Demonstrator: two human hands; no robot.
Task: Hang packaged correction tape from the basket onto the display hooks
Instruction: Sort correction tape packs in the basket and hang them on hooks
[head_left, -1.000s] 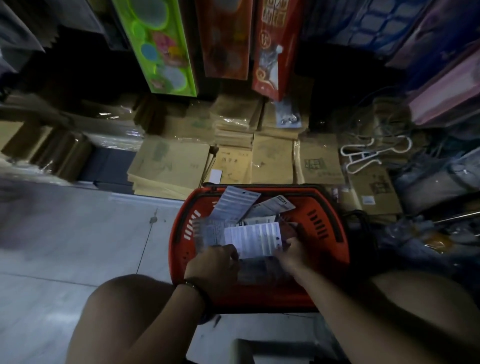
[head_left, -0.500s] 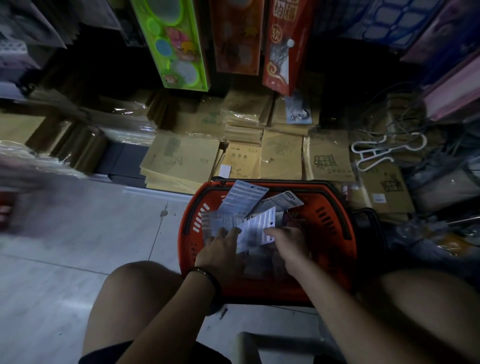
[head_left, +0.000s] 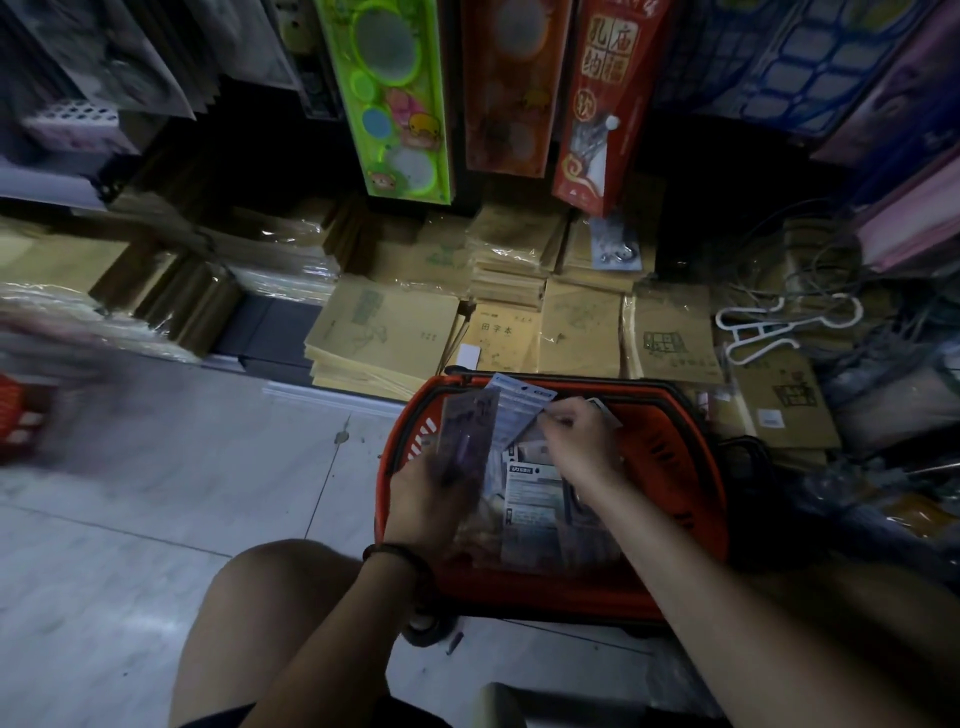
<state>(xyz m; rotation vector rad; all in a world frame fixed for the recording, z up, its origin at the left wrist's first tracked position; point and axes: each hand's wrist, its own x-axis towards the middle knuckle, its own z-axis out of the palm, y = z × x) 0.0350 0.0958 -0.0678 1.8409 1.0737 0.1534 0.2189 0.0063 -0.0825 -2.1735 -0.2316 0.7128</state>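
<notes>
**Head view: both hands over the red basket (head_left: 691, 467), one packet each**

Far left edge: a red object (head_left: 21, 415), too blurred to identify. It sits on the pale tiled floor (head_left: 156, 493). Behind that, shrink-wrapped brown stacks (head_left: 280, 265) lie on a low shelf.

Centre top: three long packs hang side by side. From the left they are a green stencil pack (head_left: 389, 98), an orange pack (head_left: 506, 83) and a red pack (head_left: 602, 104) with Chinese characters. Under them, yellow-brown exercise books (head_left: 379, 332) are stacked flat, just behind the basket's far rim.

The basket is on the floor in front of the person's bare left knee (head_left: 270, 597).

Left hand (head_left: 426, 499) has a dark bracelet (head_left: 400, 558) on the wrist. Its fingers are curled round the lower end of a purple packet (head_left: 467, 436). The packet stands roughly upright above the basket's left side and is motion-blurred, so the print is unreadable.

Right hand (head_left: 576, 441) is over the basket middle. Its fingertips are pinched on the right edge of a white packet (head_left: 511, 410), which tilts up toward the far rim, just beside the purple one.

More correction tape packets (head_left: 535, 488) lie loose in the basket bottom, between and under the two hands. One has its printed back facing up.

Right of the basket, white hangers (head_left: 769, 332) lie on more brown books. Blue grid panels (head_left: 810, 67) hang at upper right. The far right is dark clutter and I cannot tell what it is.
</notes>
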